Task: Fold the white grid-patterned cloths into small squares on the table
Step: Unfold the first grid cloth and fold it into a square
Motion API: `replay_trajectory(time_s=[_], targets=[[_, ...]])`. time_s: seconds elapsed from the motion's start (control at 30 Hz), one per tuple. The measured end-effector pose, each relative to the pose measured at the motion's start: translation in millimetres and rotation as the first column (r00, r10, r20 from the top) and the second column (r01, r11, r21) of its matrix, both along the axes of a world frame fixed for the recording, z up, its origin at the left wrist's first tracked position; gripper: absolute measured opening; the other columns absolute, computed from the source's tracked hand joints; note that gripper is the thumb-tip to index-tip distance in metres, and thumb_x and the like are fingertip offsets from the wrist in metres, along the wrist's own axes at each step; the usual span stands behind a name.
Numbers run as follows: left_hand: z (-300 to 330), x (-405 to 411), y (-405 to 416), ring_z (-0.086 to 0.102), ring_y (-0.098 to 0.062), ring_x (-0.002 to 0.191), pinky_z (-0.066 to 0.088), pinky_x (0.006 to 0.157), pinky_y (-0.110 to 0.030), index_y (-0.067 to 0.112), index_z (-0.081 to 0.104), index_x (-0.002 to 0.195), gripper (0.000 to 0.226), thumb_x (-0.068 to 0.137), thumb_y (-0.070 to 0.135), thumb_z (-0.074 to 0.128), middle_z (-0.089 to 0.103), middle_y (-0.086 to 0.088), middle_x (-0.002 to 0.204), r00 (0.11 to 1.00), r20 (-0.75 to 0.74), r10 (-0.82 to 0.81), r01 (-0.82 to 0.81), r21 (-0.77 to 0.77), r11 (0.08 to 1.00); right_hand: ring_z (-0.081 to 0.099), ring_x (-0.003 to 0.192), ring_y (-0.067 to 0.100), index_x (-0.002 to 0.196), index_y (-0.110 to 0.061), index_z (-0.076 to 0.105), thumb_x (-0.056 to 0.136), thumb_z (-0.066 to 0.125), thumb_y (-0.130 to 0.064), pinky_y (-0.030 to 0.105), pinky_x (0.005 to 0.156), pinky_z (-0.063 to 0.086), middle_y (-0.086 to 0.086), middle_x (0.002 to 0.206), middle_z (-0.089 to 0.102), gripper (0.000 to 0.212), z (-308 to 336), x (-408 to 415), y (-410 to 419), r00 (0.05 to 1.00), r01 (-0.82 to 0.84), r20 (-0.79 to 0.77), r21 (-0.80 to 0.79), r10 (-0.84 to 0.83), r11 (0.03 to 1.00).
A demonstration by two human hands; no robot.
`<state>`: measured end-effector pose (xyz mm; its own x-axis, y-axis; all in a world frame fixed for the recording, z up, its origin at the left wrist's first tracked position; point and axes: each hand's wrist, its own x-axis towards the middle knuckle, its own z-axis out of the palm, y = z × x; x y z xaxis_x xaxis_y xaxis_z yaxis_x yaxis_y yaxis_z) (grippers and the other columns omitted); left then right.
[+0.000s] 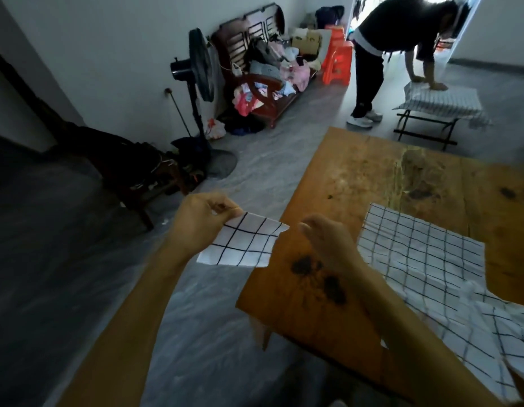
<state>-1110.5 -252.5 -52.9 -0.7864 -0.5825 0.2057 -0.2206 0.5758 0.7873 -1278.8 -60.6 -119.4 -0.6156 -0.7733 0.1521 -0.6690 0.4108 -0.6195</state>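
Worn wooden table (357, 183): folded cloth (243, 243) pinched in left hand (202, 221), off its left edge; right hand (328, 245) spread, nearer flat cloth (416, 248) on it.

Left hand (202, 218) fingertips hide cloth (245, 245) corner; right hand (328, 245) blurred; spread cloth (425, 259) runs off frame right.

There is only one view. The camera sits on the person's head and looks forward and down. It is close to the two bare arms and the worn brown wooden table (357, 183). It also sees far across the grey floor (269, 148) to the white wall (122, 54).
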Motion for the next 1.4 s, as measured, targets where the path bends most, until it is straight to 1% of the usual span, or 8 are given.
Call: replay_trajectory(time_s=[0.17, 0.33, 0.5, 0.63, 0.77, 1.0, 1.17, 1.4], targets=[[-12.1, 71.6, -44.4, 0.067, -0.013, 0.076, 0.054, 0.076, -0.043, 0.025, 0.073, 0.074, 0.006, 0.078, 0.022, 0.076, 0.071, 0.009, 0.075, 0.999, -0.014, 0.042, -0.042, -0.011, 0.999, 0.055, 0.111, 0.006, 0.133, -0.022, 0.051, 0.089, 0.062, -0.039, 0.024, 0.092, 0.046, -0.006, 0.126, 0.059, 0.048, 25.1, 95.3, -89.6, 0.955, -0.251, 0.140, -0.078, 0.260, 0.965], [-15.9, 144.9, -86.9, 0.066, -0.012, 0.080, 0.053, 0.079, -0.039, 0.020, 0.070, 0.083, 0.002, 0.082, 0.021, 0.072, 0.069, 0.006, 0.080, 0.994, -0.037, 0.107, -0.107, 0.008, 0.994, 0.055, 0.074, 0.003, 0.094, -0.019, 0.064, 0.095, 0.057, -0.020, 0.023, 0.070, 0.042, -0.012, 0.082, 0.058, 0.007, 22.5, 163.4, -163.2, 0.898, -0.420, 0.076, -0.137, 0.433, 0.897], [-24.4, 210.7, -115.4, 0.061, 0.003, 0.088, 0.046, 0.077, -0.010, 0.026, 0.063, 0.107, 0.029, 0.080, 0.026, 0.074, 0.067, 0.012, 0.093, 0.972, -0.027, 0.234, -0.228, 0.133, 0.965, 0.060, 0.078, 0.004, 0.098, -0.018, 0.066, 0.091, 0.058, -0.026, 0.025, 0.072, 0.046, -0.010, 0.084, 0.064, 0.013, 16.1, 200.7, -212.8, 0.894, -0.354, 0.202, -0.229, 0.400, 0.907], [-42.8, 248.5, -139.3, 0.063, 0.002, 0.088, 0.052, 0.074, -0.015, 0.027, 0.062, 0.108, 0.037, 0.076, 0.020, 0.078, 0.068, 0.014, 0.099, 0.923, -0.042, 0.383, -0.356, 0.288, 0.889, 0.061, 0.069, 0.021, 0.086, -0.026, 0.064, 0.086, 0.058, -0.033, 0.035, 0.066, 0.048, 0.012, 0.076, 0.066, 0.009, 11.0, 220.4, -254.3, 0.856, -0.292, 0.332, -0.323, 0.397, 0.900], [-57.1, 261.3, -168.8, 0.068, -0.009, 0.081, 0.054, 0.070, -0.020, 0.021, 0.064, 0.099, 0.027, 0.077, 0.011, 0.076, 0.072, 0.003, 0.090, 0.833, -0.125, 0.539, -0.423, 0.483, 0.767, 0.054, 0.061, -0.006, 0.092, -0.017, 0.064, 0.093, 0.060, -0.014, 0.009, 0.060, 0.040, -0.011, 0.070, 0.060, 0.005, 2.2, 230.8, -301.9, 0.772, -0.280, 0.467, -0.359, 0.431, 0.890], [-87.7, 233.3, -252.6, 0.062, -0.011, 0.068, 0.054, 0.069, -0.034, 0.013, 0.064, 0.090, 0.005, 0.088, 0.018, 0.066, 0.067, -0.002, 0.073, 0.694, -0.061, 0.717, -0.590, 0.522, 0.616, 0.051, 0.059, -0.002, 0.077, -0.018, 0.064, 0.093, 0.060, -0.011, 0.015, 0.062, 0.042, -0.014, 0.060, 0.059, 0.018, -30.0, 222.8, -407.1, 0.668, -0.109, 0.657, -0.378, 0.349, 0.920], [-81.8, 198.6, -343.5, 0.060, -0.014, 0.068, 0.053, 0.066, -0.037, 0.017, 0.066, 0.089, 0.004, 0.088, 0.021, 0.066, 0.069, -0.009, 0.078, 0.699, -0.025, 0.715, -0.625, 0.464, 0.627, 0.063, 0.075, 0.005, 0.098, -0.008, 0.068, 0.094, 0.059, -0.019, 0.021, 0.072, 0.049, -0.005, 0.080, 0.068, 0.014, -34.1, 194.7, -476.8, 0.574, -0.030, 0.757, -0.360, 0.311, 0.932], [-77.0, 115.1, -434.0, 0.068, -0.018, 0.082, 0.057, 0.073, -0.034, 0.018, 0.066, 0.095, 0.009, 0.088, 0.023, 0.066, 0.072, -0.001, 0.088, 0.798, -0.039, 0.601, -0.515, 0.474, 0.714, 0.062, 0.071, -0.004, 0.093, -0.016, 0.069, 0.094, 0.059, -0.017, 0.014, 0.066, 0.048, -0.011, 0.075, 0.069, 0.010, -30.2, 123.1, -539.0, 0.669, 0.029, 0.706, -0.338, 0.233, 0.941]])
